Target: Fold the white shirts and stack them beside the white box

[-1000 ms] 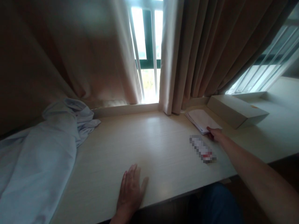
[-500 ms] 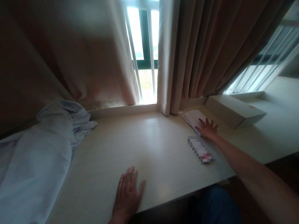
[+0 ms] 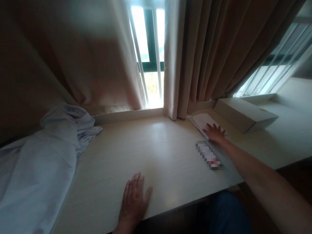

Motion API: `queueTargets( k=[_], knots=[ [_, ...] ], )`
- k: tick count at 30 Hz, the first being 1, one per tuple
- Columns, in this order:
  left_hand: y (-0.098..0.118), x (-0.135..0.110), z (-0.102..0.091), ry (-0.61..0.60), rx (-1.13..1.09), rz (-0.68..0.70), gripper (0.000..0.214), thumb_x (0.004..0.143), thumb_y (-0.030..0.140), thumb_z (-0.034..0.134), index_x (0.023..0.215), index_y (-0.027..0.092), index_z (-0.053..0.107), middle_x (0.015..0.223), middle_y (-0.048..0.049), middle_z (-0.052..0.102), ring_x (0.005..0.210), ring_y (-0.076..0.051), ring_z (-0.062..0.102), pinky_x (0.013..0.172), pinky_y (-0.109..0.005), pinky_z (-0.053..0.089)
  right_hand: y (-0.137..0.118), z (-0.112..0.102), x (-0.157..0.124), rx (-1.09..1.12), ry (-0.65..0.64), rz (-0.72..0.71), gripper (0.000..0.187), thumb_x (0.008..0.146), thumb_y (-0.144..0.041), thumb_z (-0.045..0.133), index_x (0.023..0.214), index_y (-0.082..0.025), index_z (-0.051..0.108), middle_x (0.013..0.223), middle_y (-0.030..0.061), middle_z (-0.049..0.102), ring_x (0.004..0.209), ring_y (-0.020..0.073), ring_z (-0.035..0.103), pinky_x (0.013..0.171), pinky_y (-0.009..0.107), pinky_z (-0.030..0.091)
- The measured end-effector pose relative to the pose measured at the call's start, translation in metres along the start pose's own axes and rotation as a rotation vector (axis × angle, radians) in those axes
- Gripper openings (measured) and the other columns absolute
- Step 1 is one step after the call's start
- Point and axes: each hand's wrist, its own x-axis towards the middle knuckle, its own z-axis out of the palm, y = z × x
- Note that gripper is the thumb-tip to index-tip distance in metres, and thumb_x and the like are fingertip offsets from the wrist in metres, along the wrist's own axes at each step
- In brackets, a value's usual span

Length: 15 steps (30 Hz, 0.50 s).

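My right hand (image 3: 215, 134) rests with its fingers spread on a folded white cloth or stack of paper (image 3: 201, 121) at the back right of the desk; I cannot tell which it is. Just in front of that hand lies a flat oblong object (image 3: 208, 155), blurred out by pixels, with a reddish patch at its near end. My left hand (image 3: 135, 196) lies flat on the pale desk (image 3: 151, 156) near its front edge, thumb apart from the fingers, holding nothing.
A heap of pale, crumpled fabric (image 3: 48, 169) covers the desk's left end. At the right stands a long white box (image 3: 246, 112). Brown curtains (image 3: 204, 48) hang behind the desk, around a barred window (image 3: 149, 58). My blue-clad leg (image 3: 226, 213) shows below the front edge.
Almost everything keeps its place; the view shifts very slightly. My right hand stays on the folded white thing, its fingers moving only a little, and my left hand remains flat.
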Motion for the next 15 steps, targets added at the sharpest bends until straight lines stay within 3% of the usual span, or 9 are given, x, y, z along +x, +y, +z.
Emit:
queueTargets(
  k=[2, 5, 7, 11, 15],
  knots=[
    [-0.001, -0.001, 0.002, 0.012, 0.009, 0.006, 0.051, 0.088, 0.048, 0.045, 0.127, 0.015, 0.051, 0.141, -0.0144, 0.047, 0.136, -0.027, 0.036, 0.115, -0.05, 0.025, -0.013, -0.011, -0.022, 0.031, 0.161, -0.075, 0.067, 0.093, -0.064, 0.024, 0.148, -0.027, 0.03, 0.154, 0.0123, 0.025, 0.14, 0.0393, 0.019, 0.105, 0.066, 0.015],
    [-0.001, -0.001, 0.004, 0.027, 0.018, 0.004, 0.053, 0.088, 0.049, 0.044, 0.127, 0.014, 0.052, 0.141, -0.0153, 0.048, 0.135, -0.028, 0.037, 0.114, -0.05, 0.025, -0.049, -0.011, -0.087, 0.098, 0.281, -0.316, 0.058, 0.096, -0.052, 0.03, 0.145, -0.02, 0.036, 0.152, 0.012, 0.032, 0.14, 0.0304, 0.023, 0.111, 0.055, 0.018],
    [0.0, -0.002, 0.004, 0.029, 0.022, -0.01, 0.053, 0.089, 0.05, 0.042, 0.127, 0.014, 0.053, 0.141, -0.0153, 0.048, 0.135, -0.028, 0.038, 0.114, -0.049, 0.025, -0.081, 0.001, -0.143, 0.15, 0.245, -0.509, 0.053, 0.096, -0.045, 0.036, 0.141, -0.017, 0.042, 0.148, 0.013, 0.039, 0.139, 0.0263, 0.028, 0.113, 0.049, 0.02],
    [0.003, -0.007, 0.001, 0.029, 0.039, -0.02, 0.055, 0.091, 0.05, 0.038, 0.129, 0.014, 0.052, 0.141, -0.0154, 0.049, 0.134, -0.027, 0.039, 0.114, -0.049, 0.025, -0.15, 0.034, -0.251, 0.241, 0.125, -0.652, 0.049, 0.093, -0.039, 0.045, 0.138, -0.02, 0.045, 0.146, 0.0109, 0.043, 0.139, 0.0256, 0.03, 0.114, 0.048, 0.021],
    [0.004, -0.012, 0.001, 0.044, 0.057, -0.026, 0.056, 0.092, 0.048, 0.034, 0.131, 0.013, 0.051, 0.141, -0.0156, 0.049, 0.135, -0.027, 0.039, 0.114, -0.049, 0.025, -0.193, 0.047, -0.306, 0.246, 0.028, -0.696, 0.044, 0.096, -0.035, 0.039, 0.137, -0.023, 0.048, 0.148, 0.0096, 0.04, 0.14, 0.0262, 0.027, 0.114, 0.05, 0.018]
  ],
)
